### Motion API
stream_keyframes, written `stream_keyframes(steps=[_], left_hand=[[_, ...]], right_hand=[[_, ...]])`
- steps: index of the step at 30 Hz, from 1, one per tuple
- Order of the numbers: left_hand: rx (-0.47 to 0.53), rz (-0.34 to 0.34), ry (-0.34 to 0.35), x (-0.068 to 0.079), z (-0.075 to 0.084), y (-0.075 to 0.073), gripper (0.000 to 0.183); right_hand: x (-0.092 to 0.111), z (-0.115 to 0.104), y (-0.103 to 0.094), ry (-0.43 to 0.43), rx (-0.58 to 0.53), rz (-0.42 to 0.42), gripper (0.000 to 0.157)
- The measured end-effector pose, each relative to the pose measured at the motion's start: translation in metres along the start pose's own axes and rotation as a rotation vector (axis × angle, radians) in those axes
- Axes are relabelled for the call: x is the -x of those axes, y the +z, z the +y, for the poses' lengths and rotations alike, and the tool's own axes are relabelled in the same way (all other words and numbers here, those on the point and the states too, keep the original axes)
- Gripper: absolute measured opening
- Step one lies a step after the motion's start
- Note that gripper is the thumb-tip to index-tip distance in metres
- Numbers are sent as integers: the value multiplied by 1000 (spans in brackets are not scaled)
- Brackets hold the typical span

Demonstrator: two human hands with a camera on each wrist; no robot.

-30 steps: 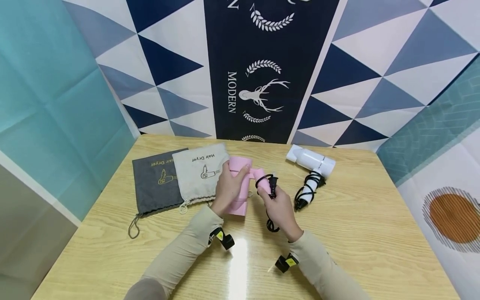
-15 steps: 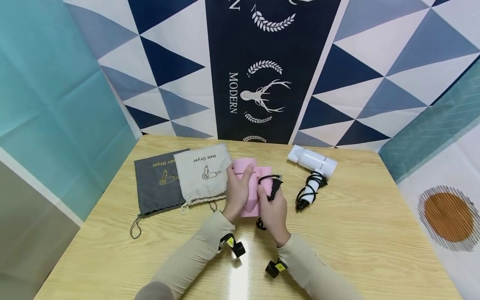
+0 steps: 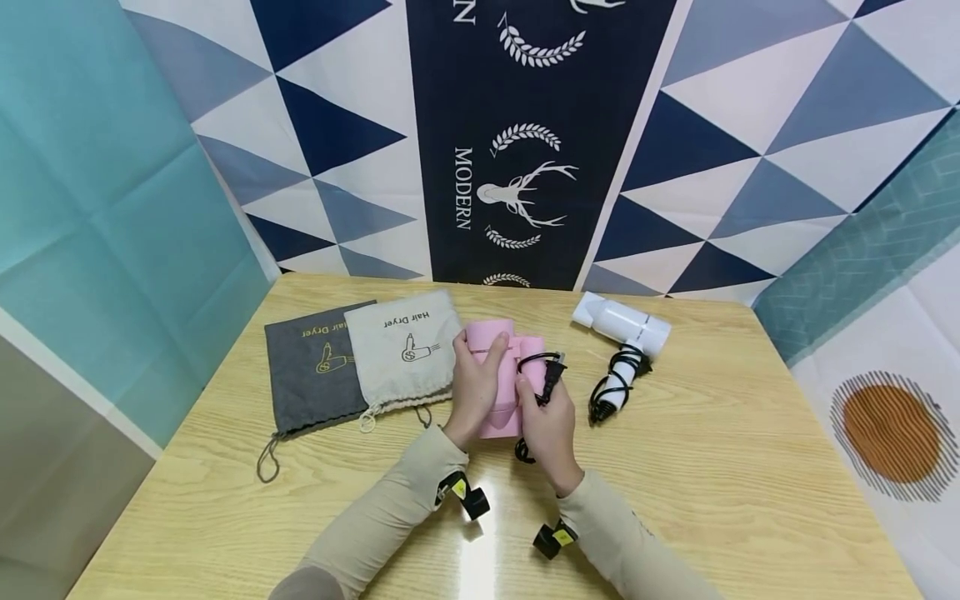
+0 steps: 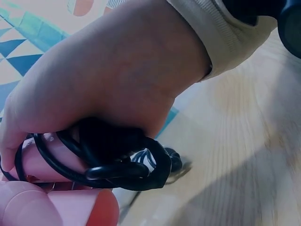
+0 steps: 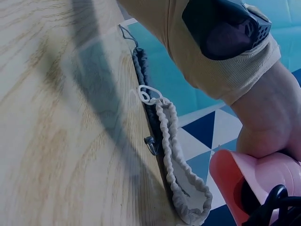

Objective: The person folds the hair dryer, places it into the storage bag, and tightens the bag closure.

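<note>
A pink hair dryer [image 3: 491, 335] with its handle [image 3: 532, 344] folded alongside the barrel is held just above the table in the head view. My left hand [image 3: 474, 390] grips the barrel from the left side, thumb on top. Around the handle, wrapped in a black cord [image 4: 70, 160], curls my right hand [image 3: 550, 427]; the plug [image 3: 553, 375] sticks out beside it. In the left wrist view, the right hand [image 4: 103, 75] covers part of the cord. The right wrist view catches the flared pink nozzle [image 5: 230, 181] below the left hand [image 5: 268, 122].
A white drawstring bag [image 3: 405, 354] overlaps a dark grey drawstring bag [image 3: 307, 371] on the left of the wooden table [image 3: 720, 483]. A white hair dryer [image 3: 626, 323], cord around its handle, lies back right. A patterned backdrop [image 3: 352, 192] stands behind.
The pink dryer's handle has folded in against the barrel, and both hands have come closer together. In the last half second the hands have hardly moved.
</note>
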State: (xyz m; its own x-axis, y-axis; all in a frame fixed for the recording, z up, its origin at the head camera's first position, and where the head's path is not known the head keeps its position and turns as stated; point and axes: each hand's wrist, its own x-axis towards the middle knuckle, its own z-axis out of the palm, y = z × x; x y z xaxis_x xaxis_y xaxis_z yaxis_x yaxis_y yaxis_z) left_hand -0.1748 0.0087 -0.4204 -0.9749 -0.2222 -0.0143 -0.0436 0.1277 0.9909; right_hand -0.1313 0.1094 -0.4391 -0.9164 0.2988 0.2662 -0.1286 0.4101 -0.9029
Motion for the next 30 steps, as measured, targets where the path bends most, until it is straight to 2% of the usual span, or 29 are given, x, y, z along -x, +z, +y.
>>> stream_keyframes(steps=[15, 25, 30], left_hand=[[16, -6, -10, 1, 2, -2, 76], [51, -2, 10, 0, 0, -1, 80], [33, 13, 2, 1, 1, 0, 80]], right_hand=[[-2, -2, 1, 3, 6, 10, 21], [-5, 0, 1, -6, 26, -2, 22], [-6, -1, -1, 5, 21, -21, 23]])
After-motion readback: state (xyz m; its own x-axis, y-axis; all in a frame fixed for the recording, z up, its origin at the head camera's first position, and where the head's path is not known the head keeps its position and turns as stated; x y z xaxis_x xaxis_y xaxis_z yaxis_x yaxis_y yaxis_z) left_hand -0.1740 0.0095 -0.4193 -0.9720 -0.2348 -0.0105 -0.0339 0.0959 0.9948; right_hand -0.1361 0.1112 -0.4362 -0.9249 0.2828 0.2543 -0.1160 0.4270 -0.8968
